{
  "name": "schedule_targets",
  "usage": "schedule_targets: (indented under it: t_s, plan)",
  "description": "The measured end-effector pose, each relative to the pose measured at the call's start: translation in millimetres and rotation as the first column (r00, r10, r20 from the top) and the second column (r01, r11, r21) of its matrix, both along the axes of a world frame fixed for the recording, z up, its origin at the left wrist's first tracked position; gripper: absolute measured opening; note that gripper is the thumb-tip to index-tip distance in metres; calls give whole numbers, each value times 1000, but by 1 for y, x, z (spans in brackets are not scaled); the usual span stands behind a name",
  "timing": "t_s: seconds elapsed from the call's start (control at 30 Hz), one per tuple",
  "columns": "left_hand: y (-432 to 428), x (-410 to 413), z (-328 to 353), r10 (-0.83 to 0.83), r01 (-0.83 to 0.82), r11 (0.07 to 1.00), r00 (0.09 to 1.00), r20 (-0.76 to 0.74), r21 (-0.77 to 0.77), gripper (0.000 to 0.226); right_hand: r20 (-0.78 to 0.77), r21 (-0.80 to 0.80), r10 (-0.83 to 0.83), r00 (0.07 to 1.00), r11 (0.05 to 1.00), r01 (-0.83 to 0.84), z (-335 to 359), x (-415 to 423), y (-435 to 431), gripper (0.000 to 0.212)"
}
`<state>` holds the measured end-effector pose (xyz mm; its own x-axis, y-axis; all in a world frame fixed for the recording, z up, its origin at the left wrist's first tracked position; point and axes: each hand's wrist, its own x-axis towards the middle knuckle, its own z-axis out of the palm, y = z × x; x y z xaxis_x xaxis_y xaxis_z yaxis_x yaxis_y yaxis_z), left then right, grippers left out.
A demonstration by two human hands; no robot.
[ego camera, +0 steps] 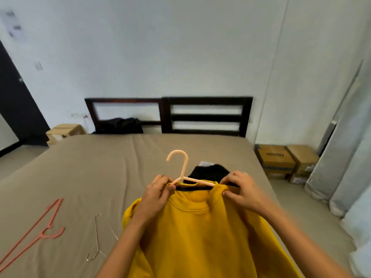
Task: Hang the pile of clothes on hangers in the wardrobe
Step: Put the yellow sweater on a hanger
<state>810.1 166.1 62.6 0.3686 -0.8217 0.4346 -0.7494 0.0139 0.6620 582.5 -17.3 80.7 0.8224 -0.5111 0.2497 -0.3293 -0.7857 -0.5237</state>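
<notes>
A mustard-yellow sweatshirt (200, 233) hangs in front of me over the bed, its neck around a pale pink plastic hanger (183, 169) whose hook points up. My left hand (158, 193) pinches the collar and the hanger's left arm. My right hand (243, 189) pinches the collar at the hanger's right end. Behind the sweatshirt a black garment (208, 171) lies on the bed, partly hidden. A coral hanger (34, 231) and a thin wire hanger (97, 241) lie on the sheet at the left.
The bed (100, 167) has a tan sheet and a dark wooden headboard (206, 117). A dark bundle (120, 126) sits at the head. Cardboard boxes (281, 161) stand on the floor at the right, another box (64, 131) at the left. Pale curtains (345, 157) hang at the right.
</notes>
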Motion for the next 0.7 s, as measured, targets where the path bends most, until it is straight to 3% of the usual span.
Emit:
schedule_targets:
  t_s: [0.17, 0.27, 0.37, 0.53, 0.7]
  plan:
    - [0, -28, 118, -29, 46, 987, 993, 112, -155, 4, 288, -179, -37, 957, 980, 91, 97, -30, 17, 18]
    - [14, -35, 188, -27, 48, 986, 992, 125, -161, 37, 447, -148, -56, 893, 980, 136, 156, -56, 30, 22]
    - [37, -41, 236, 41, -6, 989, 970, 240, -145, 36, 603, -116, -63, 796, 979, 165, 203, -87, 40, 31]
    - [67, -75, 292, -1, 23, 996, 965, 262, -83, 11, 681, -206, -47, 731, 945, 253, 255, -121, 49, 35]
    - [76, -96, 337, -37, 50, 998, 965, 260, -44, 26, 717, -290, 19, 697, 917, 273, 297, -148, 48, 25]
